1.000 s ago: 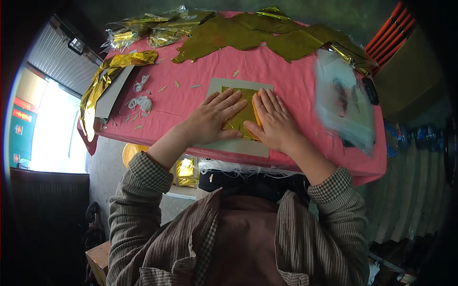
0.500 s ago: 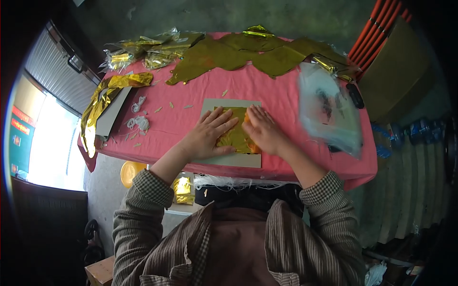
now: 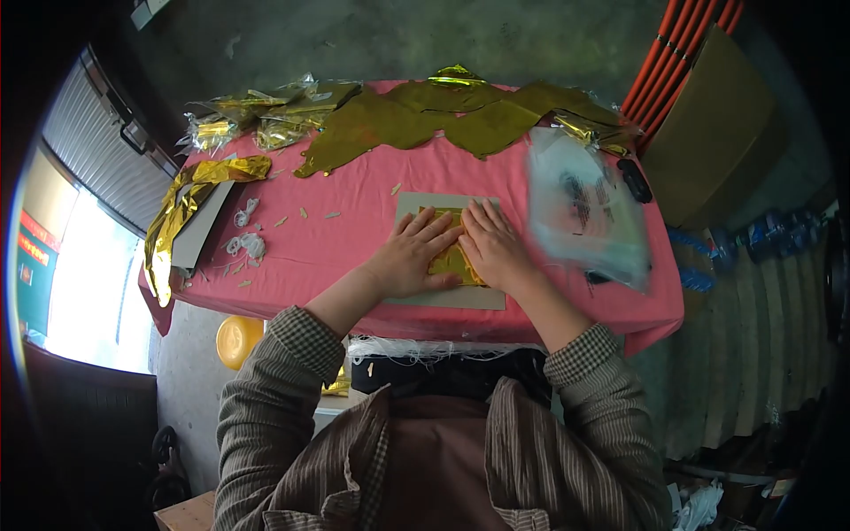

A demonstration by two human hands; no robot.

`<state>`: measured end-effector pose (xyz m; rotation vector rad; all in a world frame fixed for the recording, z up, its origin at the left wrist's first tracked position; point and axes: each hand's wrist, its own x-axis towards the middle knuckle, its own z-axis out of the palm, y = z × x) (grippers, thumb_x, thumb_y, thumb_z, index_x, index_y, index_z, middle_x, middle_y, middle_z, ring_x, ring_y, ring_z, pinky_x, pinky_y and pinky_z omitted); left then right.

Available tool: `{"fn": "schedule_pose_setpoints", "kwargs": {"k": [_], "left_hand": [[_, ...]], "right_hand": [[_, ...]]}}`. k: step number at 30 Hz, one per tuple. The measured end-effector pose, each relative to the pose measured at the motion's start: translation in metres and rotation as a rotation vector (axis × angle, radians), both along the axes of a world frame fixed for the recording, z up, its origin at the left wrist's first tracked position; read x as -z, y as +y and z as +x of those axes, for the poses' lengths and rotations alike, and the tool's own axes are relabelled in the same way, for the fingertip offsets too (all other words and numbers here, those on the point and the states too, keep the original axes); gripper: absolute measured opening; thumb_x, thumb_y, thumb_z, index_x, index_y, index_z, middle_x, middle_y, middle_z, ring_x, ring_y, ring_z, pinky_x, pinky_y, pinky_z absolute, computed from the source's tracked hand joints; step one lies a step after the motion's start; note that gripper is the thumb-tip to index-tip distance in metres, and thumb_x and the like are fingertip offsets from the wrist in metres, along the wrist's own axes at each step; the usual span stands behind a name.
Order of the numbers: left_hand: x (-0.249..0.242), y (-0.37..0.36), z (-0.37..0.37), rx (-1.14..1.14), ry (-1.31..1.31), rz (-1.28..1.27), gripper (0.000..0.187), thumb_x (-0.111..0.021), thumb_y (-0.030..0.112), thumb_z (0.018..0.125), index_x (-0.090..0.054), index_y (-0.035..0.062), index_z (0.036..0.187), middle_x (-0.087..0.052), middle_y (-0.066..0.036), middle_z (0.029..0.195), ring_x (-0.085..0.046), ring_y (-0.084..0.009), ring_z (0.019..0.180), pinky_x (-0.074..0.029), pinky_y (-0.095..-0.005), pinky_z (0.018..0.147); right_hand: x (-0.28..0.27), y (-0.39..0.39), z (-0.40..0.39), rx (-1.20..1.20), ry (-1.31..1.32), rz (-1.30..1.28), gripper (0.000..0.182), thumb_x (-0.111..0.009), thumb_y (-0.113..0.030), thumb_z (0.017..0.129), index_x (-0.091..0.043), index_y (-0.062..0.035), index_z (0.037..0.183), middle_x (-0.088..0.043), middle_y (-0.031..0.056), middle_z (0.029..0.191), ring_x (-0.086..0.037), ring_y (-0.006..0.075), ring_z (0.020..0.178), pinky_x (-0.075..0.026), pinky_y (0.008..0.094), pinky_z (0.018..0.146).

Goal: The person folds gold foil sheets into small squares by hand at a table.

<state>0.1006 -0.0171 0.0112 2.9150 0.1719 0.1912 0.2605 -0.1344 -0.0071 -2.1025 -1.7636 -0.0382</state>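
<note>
Both hands lie palm down on a gold foil piece [image 3: 449,264], which rests on a grey board [image 3: 484,299] near the table's front edge. My left hand [image 3: 414,255] covers the foil's left part, its fingers spread. On the right side of the foil is my right hand [image 3: 496,248], fingers stretched out flat. The fingertips of the two hands nearly meet. Much of the foil is hidden under them.
The pink-covered table [image 3: 336,248] bears flat gold foil shapes [image 3: 372,128] at the back, clear plastic bags [image 3: 589,208] at right, a black object [image 3: 634,180], white string [image 3: 248,243] and a foil-draped board [image 3: 204,226] at left. A yellow bowl [image 3: 237,342] sits below.
The view has shifted a little. My right hand has slid left across the foil, closer to my left hand, and covers an orange patch seen before at the foil's right edge.
</note>
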Motion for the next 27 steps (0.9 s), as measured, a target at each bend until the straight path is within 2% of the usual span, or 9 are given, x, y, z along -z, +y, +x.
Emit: {"fn": "schedule_pose_setpoints", "kwargs": {"k": [3,8,12,14,18,20,24,26,27], "left_hand": [[-0.001,0.000,-0.001,-0.007,0.028,0.029,0.079,-0.052,0.056,0.081,-0.027,0.0111,0.141,-0.025,-0.016,0.145,-0.015,-0.0342,0.137,-0.014,-0.0486,0.109],[0.007,0.004,-0.007,-0.108,-0.214,-0.072,0.082,-0.047,0.059,0.083,-0.027,0.0014,0.138,-0.027,-0.017,0.144,-0.015,-0.0322,0.137,-0.015,-0.0461,0.109],[0.004,0.023,-0.012,-0.229,-0.050,-0.130,0.073,-0.045,0.051,0.087,-0.028,0.0020,0.138,-0.026,-0.018,0.145,-0.015,-0.0332,0.137,-0.016,-0.0467,0.109],[0.006,0.038,-0.013,-0.209,-0.199,-0.467,0.064,-0.041,0.045,0.091,-0.030,0.0028,0.138,-0.024,-0.018,0.145,-0.016,-0.0320,0.137,-0.015,-0.0465,0.109],[0.003,0.031,-0.015,-0.160,-0.225,-0.254,0.060,-0.040,0.041,0.092,-0.030,0.0040,0.138,-0.025,-0.016,0.145,-0.018,-0.0296,0.137,-0.016,-0.0461,0.109],[0.002,0.021,-0.016,-0.120,-0.018,0.027,0.060,-0.042,0.040,0.091,-0.030,0.0050,0.138,-0.026,-0.014,0.146,-0.018,-0.0277,0.137,-0.017,-0.0458,0.109],[-0.011,0.022,-0.015,-0.107,0.051,0.026,0.061,-0.042,0.042,0.091,-0.030,0.0058,0.139,-0.027,-0.012,0.145,-0.017,-0.0269,0.138,-0.017,-0.0460,0.109],[-0.018,0.022,-0.008,-0.146,-0.004,0.009,0.060,-0.048,0.038,0.089,-0.032,0.0067,0.137,-0.036,-0.015,0.139,-0.028,-0.0288,0.133,-0.022,-0.0458,0.107],[-0.022,0.019,0.001,-0.127,-0.009,0.007,0.060,-0.048,0.038,0.089,-0.032,0.0067,0.137,-0.036,-0.015,0.139,-0.028,-0.0288,0.133,-0.022,-0.0458,0.107]], "right_hand": [[0.004,0.001,0.000,0.014,-0.060,-0.024,0.052,-0.041,-0.031,0.093,-0.038,0.0054,0.131,-0.032,0.0208,0.140,-0.026,0.0324,0.133,-0.020,0.0390,0.109],[0.001,0.002,-0.001,0.033,-0.077,-0.054,0.058,-0.041,-0.035,0.092,-0.035,0.0060,0.133,-0.031,0.0208,0.141,-0.024,0.0318,0.134,-0.019,0.0385,0.110],[0.003,0.000,-0.002,0.047,-0.086,-0.066,0.060,-0.041,-0.037,0.092,-0.033,0.0062,0.133,-0.030,0.0213,0.141,-0.024,0.0317,0.134,-0.019,0.0383,0.110],[0.002,0.001,-0.003,0.044,-0.089,-0.068,0.060,-0.040,-0.037,0.092,-0.033,0.0063,0.133,-0.030,0.0214,0.141,-0.024,0.0317,0.134,-0.019,0.0383,0.110],[0.003,0.001,-0.003,0.043,-0.089,-0.066,0.061,-0.039,-0.038,0.092,-0.033,0.0066,0.133,-0.030,0.0219,0.141,-0.023,0.0320,0.134,-0.018,0.0385,0.110],[0.003,0.001,-0.003,0.042,-0.091,-0.067,0.061,-0.039,-0.038,0.092,-0.032,0.0067,0.133,-0.029,0.0221,0.142,-0.023,0.0321,0.134,-0.018,0.0386,0.111],[0.004,0.002,-0.003,0.052,-0.092,-0.063,0.062,-0.039,-0.038,0.092,-0.032,0.0067,0.133,-0.029,0.0226,0.142,-0.022,0.0325,0.135,-0.018,0.0390,0.111],[0.003,0.001,-0.002,0.057,-0.087,-0.057,0.062,-0.040,-0.038,0.091,-0.033,0.0067,0.133,-0.029,0.0227,0.141,-0.022,0.0330,0.134,-0.018,0.0393,0.111],[0.003,0.000,-0.003,0.042,-0.078,-0.054,0.062,-0.042,-0.038,0.090,-0.033,0.0068,0.133,-0.030,0.0229,0.141,-0.023,0.0334,0.134,-0.017,0.0397,0.111]]}}
